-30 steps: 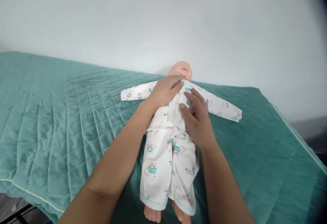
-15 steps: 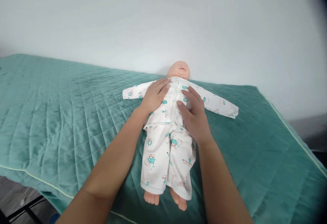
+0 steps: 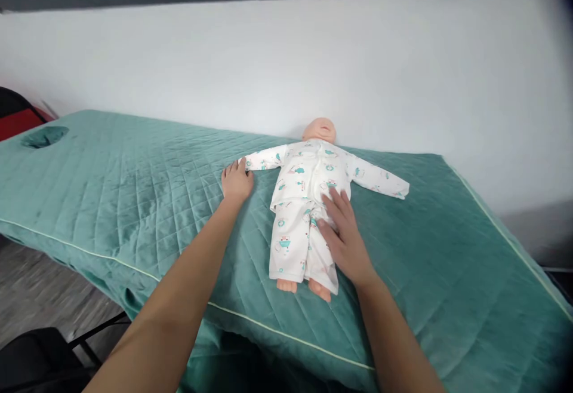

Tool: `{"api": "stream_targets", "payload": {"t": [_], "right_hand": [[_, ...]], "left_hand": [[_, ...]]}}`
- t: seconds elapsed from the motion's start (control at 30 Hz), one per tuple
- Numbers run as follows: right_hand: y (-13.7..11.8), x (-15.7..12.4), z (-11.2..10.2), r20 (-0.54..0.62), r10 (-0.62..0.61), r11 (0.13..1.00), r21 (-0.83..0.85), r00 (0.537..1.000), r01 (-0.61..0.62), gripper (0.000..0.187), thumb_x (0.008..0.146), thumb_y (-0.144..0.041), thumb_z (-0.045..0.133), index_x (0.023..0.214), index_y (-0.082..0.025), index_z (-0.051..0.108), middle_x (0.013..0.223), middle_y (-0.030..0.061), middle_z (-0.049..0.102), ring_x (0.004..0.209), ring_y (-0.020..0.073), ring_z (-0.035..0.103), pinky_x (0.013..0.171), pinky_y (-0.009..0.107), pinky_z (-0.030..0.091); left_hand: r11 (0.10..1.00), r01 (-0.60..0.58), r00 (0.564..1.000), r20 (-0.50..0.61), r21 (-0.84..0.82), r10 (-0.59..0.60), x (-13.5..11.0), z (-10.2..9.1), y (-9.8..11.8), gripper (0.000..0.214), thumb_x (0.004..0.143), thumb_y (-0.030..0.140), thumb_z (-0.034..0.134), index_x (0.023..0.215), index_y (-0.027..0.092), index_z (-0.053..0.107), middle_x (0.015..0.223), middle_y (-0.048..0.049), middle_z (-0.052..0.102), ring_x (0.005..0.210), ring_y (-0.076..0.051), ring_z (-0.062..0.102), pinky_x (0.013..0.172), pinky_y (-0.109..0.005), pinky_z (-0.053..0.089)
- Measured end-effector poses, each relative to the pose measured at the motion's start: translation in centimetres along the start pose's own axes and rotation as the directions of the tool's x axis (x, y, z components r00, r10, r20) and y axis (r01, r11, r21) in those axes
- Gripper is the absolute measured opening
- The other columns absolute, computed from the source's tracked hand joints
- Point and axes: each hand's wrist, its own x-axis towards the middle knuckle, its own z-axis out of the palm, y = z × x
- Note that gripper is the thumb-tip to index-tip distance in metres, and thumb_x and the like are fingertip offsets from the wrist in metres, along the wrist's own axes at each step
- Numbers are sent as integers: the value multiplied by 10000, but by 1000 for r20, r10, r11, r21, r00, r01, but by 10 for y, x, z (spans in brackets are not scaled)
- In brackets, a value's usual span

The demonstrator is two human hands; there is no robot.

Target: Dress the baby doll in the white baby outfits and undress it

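A baby doll (image 3: pixel 320 129) lies on its back on the green quilted cover, arms spread to the sides. It wears a white printed pajama top (image 3: pixel 298 172) and matching pajama pants (image 3: pixel 289 240), with bare feet sticking out of the legs. My left hand (image 3: pixel 236 181) rests at the cuff of the sleeve on the left, fingers extended and touching the cloth or the bed beside it. My right hand (image 3: pixel 344 235) is over the doll's hip, at the top's hem, with its fingers spread. Neither hand visibly grasps anything.
The green quilted bed cover (image 3: pixel 156 202) has an oval hole (image 3: pixel 45 136) at its far left end. Behind the bed stands a white wall (image 3: pixel 250 64) with a dark band above. A red and black object (image 3: pixel 18 117) and a black seat-like item (image 3: pixel 40 357) are at the left.
My left hand has left the doll's chest and moved out to the sleeve's cuff. The right hand has slid down from the chest to the hip. The view has widened.
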Motion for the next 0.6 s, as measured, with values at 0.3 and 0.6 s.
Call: {"api": "stream_targets", "payload": {"t": [0.3,0.6], "right_hand": [[6,-83,-31,-239,221,975,42,945,-218,434,899,-433,636,1328,-388,597,1511,56,539,1381,384,519,1130,654,436],[116,32,-80,-313,485,736,-358,817,-574,628,955,-386,493,1503,-80,481,1489,233,537,1399,381,487,1142,578,392]], "left_hand": [[999,-48,998,51,-27,49,20,1,-7,620,949,144,374,1557,264,391,1571,-91,489,1525,-241,343,1262,-502,211],[951,-142,987,-112,-273,116,22,3,-23,474,1039,309,331,1467,164,476,1386,-80,656,1289,-251,558,1198,-548,275]]}}
